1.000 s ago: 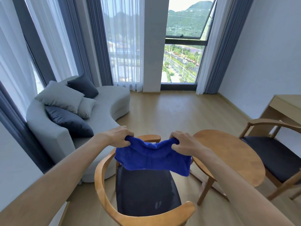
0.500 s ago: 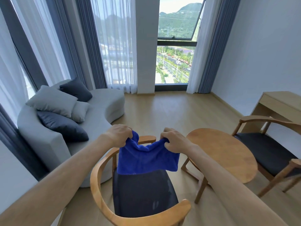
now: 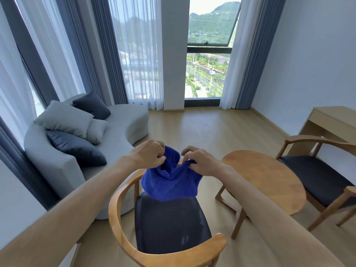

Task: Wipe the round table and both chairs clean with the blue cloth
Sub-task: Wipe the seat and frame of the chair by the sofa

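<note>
While the round counter stands at right between two chairs, the blue cloth is held bunched above the near chair, each top edge pinched in the grip of the left hand and right hand.

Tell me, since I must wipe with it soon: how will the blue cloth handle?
Probably floppy: the blue cloth sags in folds between the left hand and right hand. Likely light, since fingertip grips hold it up. Its plush surface looks unlikely to slip.
</note>
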`<state>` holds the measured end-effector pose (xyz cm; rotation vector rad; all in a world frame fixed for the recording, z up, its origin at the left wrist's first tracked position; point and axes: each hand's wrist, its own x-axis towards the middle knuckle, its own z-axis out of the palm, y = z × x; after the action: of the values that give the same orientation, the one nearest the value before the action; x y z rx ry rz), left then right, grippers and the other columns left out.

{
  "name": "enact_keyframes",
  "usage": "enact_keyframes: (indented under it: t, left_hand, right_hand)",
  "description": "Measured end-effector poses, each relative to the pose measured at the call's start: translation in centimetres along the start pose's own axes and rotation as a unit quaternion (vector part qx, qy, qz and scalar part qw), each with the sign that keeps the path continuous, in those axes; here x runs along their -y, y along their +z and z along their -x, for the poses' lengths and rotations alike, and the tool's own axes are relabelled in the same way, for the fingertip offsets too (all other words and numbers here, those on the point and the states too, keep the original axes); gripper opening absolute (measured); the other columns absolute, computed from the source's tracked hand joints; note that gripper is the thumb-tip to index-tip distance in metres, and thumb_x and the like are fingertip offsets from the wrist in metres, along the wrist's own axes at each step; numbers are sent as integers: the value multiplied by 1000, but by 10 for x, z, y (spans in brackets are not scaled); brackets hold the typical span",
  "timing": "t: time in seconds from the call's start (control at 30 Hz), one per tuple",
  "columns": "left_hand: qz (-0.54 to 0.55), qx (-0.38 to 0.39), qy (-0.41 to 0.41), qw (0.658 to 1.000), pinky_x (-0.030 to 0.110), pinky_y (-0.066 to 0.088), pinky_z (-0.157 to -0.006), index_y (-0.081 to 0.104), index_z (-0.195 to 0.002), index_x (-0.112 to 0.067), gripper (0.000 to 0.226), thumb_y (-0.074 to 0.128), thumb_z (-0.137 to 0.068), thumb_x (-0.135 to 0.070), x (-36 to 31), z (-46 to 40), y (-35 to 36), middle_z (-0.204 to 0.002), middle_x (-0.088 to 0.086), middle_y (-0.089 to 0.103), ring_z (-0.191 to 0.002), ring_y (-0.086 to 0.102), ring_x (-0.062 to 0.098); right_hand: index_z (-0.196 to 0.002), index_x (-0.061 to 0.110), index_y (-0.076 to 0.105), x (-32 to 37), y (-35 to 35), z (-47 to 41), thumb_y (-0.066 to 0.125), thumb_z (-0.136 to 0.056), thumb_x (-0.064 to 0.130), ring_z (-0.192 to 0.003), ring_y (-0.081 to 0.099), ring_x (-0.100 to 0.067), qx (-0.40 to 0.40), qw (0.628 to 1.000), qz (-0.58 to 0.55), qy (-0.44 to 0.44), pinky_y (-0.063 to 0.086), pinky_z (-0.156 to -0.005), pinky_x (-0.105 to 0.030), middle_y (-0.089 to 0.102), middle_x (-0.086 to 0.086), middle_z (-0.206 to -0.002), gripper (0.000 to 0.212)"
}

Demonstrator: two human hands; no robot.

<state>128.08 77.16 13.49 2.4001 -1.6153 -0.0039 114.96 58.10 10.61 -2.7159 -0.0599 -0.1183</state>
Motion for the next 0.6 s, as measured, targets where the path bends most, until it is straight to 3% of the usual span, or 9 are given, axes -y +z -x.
enact_keyframes:
  t: [0.07, 0.17, 0.23, 0.3, 0.4, 0.5, 0.57, 0.6]
  left_hand:
    - [8, 14, 20, 1000, 22, 43, -56, 57, -54, -5, 26, 59, -79, -11, -5, -1, -2, -78, -13, 53, -59, 53, 14]
    - [21, 33, 50, 998, 24, 47, -59, 53, -54, -10, 23, 62, -74, -9, -12, -2, -3, -84, -8, 55, -63, 53, 17]
    - [25, 40, 67, 997, 26, 49, -61, 50, -54, -14, 22, 63, -72, -9, -16, -3, -3, -87, -6, 55, -65, 53, 18]
    - [19, 46, 79, 996, 31, 49, -63, 48, -55, -15, 21, 62, -70, -9, -19, -3, -1, -88, -7, 54, -67, 53, 19]
    - [-12, 49, 95, 994, 34, 49, -67, 44, -57, -16, 20, 61, -67, -12, -19, 0, -1, -92, -8, 54, -74, 51, 18]
    - [-30, 34, 107, 993, 29, 46, -74, 47, -58, -17, 18, 61, -68, -14, -14, 6, 2, -106, -9, 54, -89, 46, 11]
    - [-46, 22, 110, 993, 29, 44, -78, 55, -71, -15, 6, 58, -72, -11, -10, 10, 8, -118, -8, 49, -98, 44, 14]
    - [-64, 20, 109, 992, 29, 44, -82, 59, -82, -16, 10, 55, -75, -8, -8, 11, 11, -124, -7, 46, -103, 42, 16]
  right_hand:
    - [-96, 18, 71, 7, -2, -3, 53, -85, 0, -116, 51, -18, 21, 1000, 12, -14, 45, -95, -33, 32, 6, -150, 29]
    - [-98, 22, 72, 15, -5, -8, 56, -86, 5, -125, 45, -12, 46, 998, 21, -27, 44, -97, -34, 15, 11, -158, 26]
    - [-99, 22, 72, 19, -7, -11, 56, -87, 6, -117, 45, -9, 57, 998, 15, -24, 43, -97, -34, 28, 11, -151, 25]
    - [-101, 19, 71, 20, -9, -13, 55, -87, 5, -103, 43, -8, 58, 998, 14, -19, 42, -97, -36, 48, 8, -126, 26]
    - [-105, 22, 70, 16, -13, -13, 54, -89, 10, -100, 36, -13, 43, 996, 76, -22, 36, -93, -32, 50, 9, -100, 25]
    - [-105, 26, 70, 10, -18, -12, 55, -87, 13, -109, 32, -17, 19, 993, 114, -38, 24, -93, -30, 53, 10, -100, 26]
    - [-101, 24, 71, 7, -23, -12, 55, -86, 10, -111, 36, -16, 24, 995, 90, -31, 28, -95, -31, 56, 7, -100, 26]
    - [-99, 22, 71, 7, -26, -12, 55, -86, 8, -106, 41, -16, 32, 997, 68, -23, 34, -94, -33, 56, 6, -97, 25]
